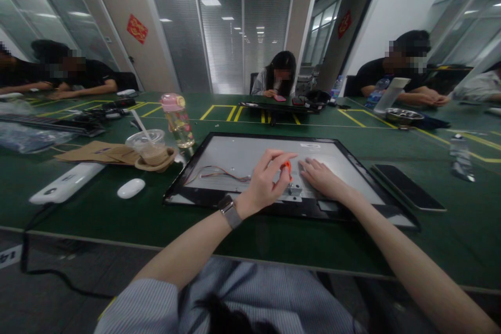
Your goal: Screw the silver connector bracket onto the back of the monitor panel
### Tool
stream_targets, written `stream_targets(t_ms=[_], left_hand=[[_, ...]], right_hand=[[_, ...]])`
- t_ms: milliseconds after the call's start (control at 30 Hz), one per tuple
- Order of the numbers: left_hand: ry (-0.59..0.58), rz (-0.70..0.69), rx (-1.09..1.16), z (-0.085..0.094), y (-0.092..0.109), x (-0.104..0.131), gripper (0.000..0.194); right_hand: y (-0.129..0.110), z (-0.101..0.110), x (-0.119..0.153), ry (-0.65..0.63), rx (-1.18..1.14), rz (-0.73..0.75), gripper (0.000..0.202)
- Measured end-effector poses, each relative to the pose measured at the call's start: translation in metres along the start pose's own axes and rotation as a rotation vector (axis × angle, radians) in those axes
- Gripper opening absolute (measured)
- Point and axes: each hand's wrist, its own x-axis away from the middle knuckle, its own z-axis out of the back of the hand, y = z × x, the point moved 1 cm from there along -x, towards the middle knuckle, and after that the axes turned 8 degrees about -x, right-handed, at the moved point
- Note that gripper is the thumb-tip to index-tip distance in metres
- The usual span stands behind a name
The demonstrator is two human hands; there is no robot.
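Note:
A flat panel with a black frame and pale grey back (219,151) lies on the green table in front of me. My left hand (266,180), with a watch on its wrist, is closed round a small orange-handled screwdriver (288,168). The screwdriver stands about upright over a small metal bracket (294,191) near the panel's front edge; whether its tip sits in a screw I cannot tell. My right hand (319,175) lies flat on the panel, just right of the bracket, fingers stretched out. Thin wires (221,171) run across the panel on the left.
Left of the panel are a white mouse (131,188), a white corded device (67,183), an iced drink cup (146,143), a brown paper bag (96,152) and a pink-lidded bottle (178,121). A phone (407,186) lies to the right. Several people sit across the table (235,242).

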Motion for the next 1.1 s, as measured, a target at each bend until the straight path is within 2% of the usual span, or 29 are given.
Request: stream_targets(t_ms=[333, 733, 1100], left_hand=[[-0.007, -0.016, 0.042, -0.001, 0.0002, 0.0002, 0.033], [-0.02, -0.027, 0.023, -0.0007, -0.0007, 0.0004, 0.032], [0.056, -0.034, -0.046, -0.0011, -0.0012, 0.0001, 0.023]], right_hand=[[-0.0019, -0.0002, 0.0003, 0.025, 0.004, 0.0, 0.048], [-0.001, 0.0012, -0.0006, -0.003, -0.007, -0.004, 0.047], [-0.0023, 0.0055, -0.0005, -0.024, -0.009, 0.014, 0.048]])
